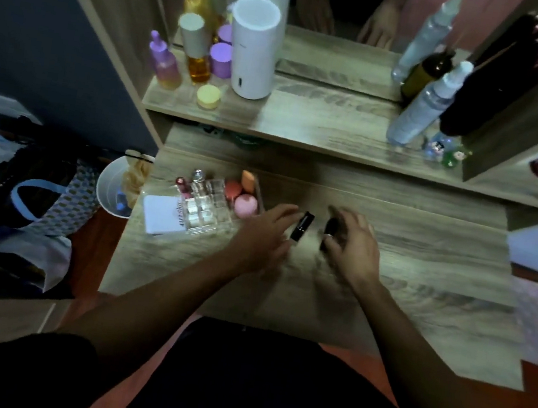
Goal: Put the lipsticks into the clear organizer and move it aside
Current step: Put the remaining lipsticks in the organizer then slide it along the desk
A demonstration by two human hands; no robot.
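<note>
from the head view i'm looking down on a wood-grain vanity top (424, 267) with both bare arms reaching in from the bottom edge. the left hand (265, 234) is stretched forward with the fingers loosely spread, and its fingertips touch the near side of a black lipstick (302, 226) that lies tilted on the wood; the fingers are not wrapped round it, so i'd call that contact and not a hold. the right hand (354, 241) is curled over a second black lipstick (328, 233), thumb on one side and fingers arched over the top. the picture is blurred there, and i cannot tell whether the fingers are truly clamped on it or only cupped above.

the two lipsticks lie just beside each other, between the hands, on bare wood to the right of the clear organizer (206, 207). neither one is in it. the organizer stands near the left edge of the top. in its compartments i can see a reddish lipstick (182, 186) and a clear-capped tube (198, 178) upright at the back left, and makeup sponges (244, 197), orange and pink, filling the right end. a white card (160, 214) sits against its near left side.

on the raised shelf behind, a white cylinder (252, 52) stands among purple and amber bottles (195, 55) on the left, and pale spray bottles (423, 104) lean on the right against a mirror.
</note>
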